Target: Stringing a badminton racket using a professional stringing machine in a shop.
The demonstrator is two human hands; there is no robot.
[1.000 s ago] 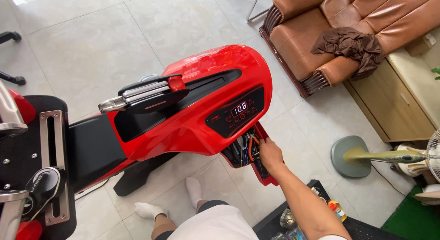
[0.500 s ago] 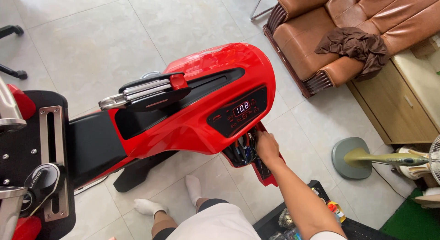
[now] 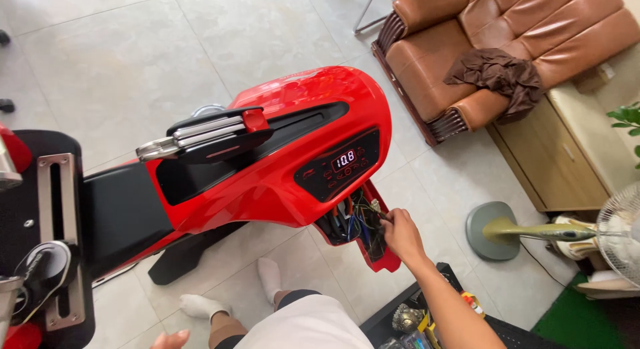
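Tangled wires (image 3: 357,219), right hand (image 3: 400,234) pinching, glossy red shell (image 3: 300,122)

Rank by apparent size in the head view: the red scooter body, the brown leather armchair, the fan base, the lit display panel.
1. Red scooter body
2. Brown leather armchair, though it is cut off at the frame edge
3. Fan base
4. Lit display panel, looks close to the fan base, so unsure

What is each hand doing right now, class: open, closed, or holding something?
Left hand: only its edge shows at the bottom; state cannot be told.
Right hand: closed, fingers pinched at the wires in the red machine's open compartment.
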